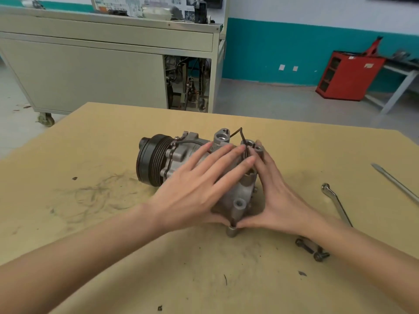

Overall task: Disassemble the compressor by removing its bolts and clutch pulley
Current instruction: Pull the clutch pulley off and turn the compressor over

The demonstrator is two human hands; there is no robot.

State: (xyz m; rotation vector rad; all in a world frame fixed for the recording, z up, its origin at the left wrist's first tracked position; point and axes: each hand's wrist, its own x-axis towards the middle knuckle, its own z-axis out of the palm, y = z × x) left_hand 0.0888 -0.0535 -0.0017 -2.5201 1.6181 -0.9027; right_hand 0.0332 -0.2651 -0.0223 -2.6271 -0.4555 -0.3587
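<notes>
A scuffed tan board [113,257] covers the workbench; loose bolts [310,248] and a wrench [335,201] lie at right. Left hand [195,189] rests flat, fingers spread, on the compressor [235,198] at centre. Right hand [278,200] cups its rear end, thumb beside a socket [231,231]. Black grooved clutch pulley [152,162] faces left. A grey wheeled cabinet [102,71] stands beyond
</notes>
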